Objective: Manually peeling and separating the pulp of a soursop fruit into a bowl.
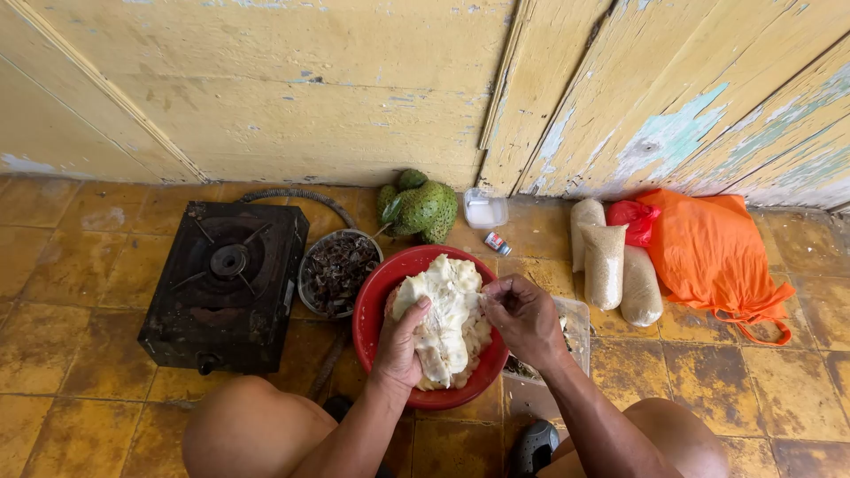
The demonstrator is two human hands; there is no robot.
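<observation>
Head view showed the left hand (400,347) clasping white fruit flesh (447,310) over a red bowl (376,305), right hand (524,317) pinching it, beside pale grain bags (606,265) and an orange bag (713,252).

Hands: two, left (398,350) and right (524,317)
Red bowls (376,305): one
Stoves (226,283): one
Green spiky fruits (419,208): one
Grain bags (605,264): three
Orange bags (713,252): one
Clear tubs (484,211): one

Stove (226,283) blocks left; seed bowl (336,270), green fruit (418,211) crowd behind; floor right of container (577,329) open.
</observation>
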